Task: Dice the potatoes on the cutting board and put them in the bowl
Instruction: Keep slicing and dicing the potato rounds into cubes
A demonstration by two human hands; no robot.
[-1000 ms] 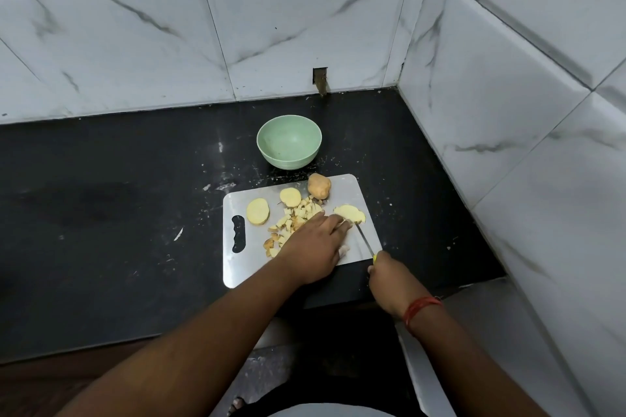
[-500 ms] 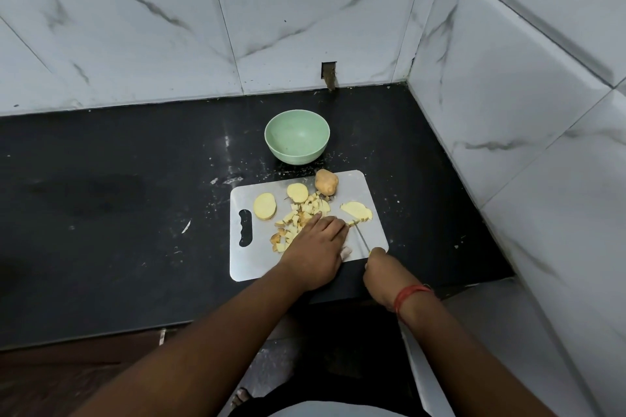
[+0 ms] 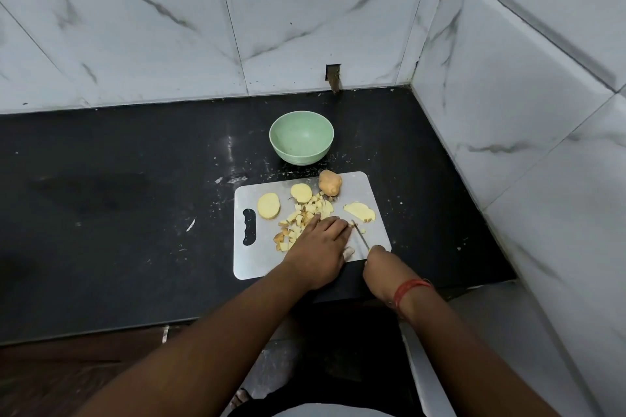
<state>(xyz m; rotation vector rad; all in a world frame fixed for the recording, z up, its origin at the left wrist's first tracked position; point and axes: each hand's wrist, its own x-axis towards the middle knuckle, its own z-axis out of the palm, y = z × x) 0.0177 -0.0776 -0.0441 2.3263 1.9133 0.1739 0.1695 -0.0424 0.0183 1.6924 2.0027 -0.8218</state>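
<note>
I take the board [image 3: 369, 186] as my landmark; it lies on the black tabletop [image 3: 118, 200] just in front of the green bowl [image 3: 301, 137], which looks empty from here. My left hand [image 3: 320, 247] rests palm-down on the board's near middle, fingers [image 3: 333, 223] stretched forward and pressing on a piece I cannot see under them. My right hand [image 3: 381, 269] sits at the board's near right corner, fingers curled round the handle of the knife [image 3: 360, 235], whose blade points away from me and runs close beside my left fingertips.

A heap of dice [image 3: 303, 218] lies in the board's centre, partly under my left hand. Two round slices [image 3: 269, 206] lie left of the heap, another cut piece [image 3: 359, 211] lies right of it, and a chunk [image 3: 330, 183] with skin on stands at the far edge, nearest the bowl.

I judge I am mid-dicing, with nothing moved to the bowl yet. The next cut calls for the blade coming straight down clear of my left fingertips, which look uncomfortably close. After that, the slices and chunk need cutting.
</note>
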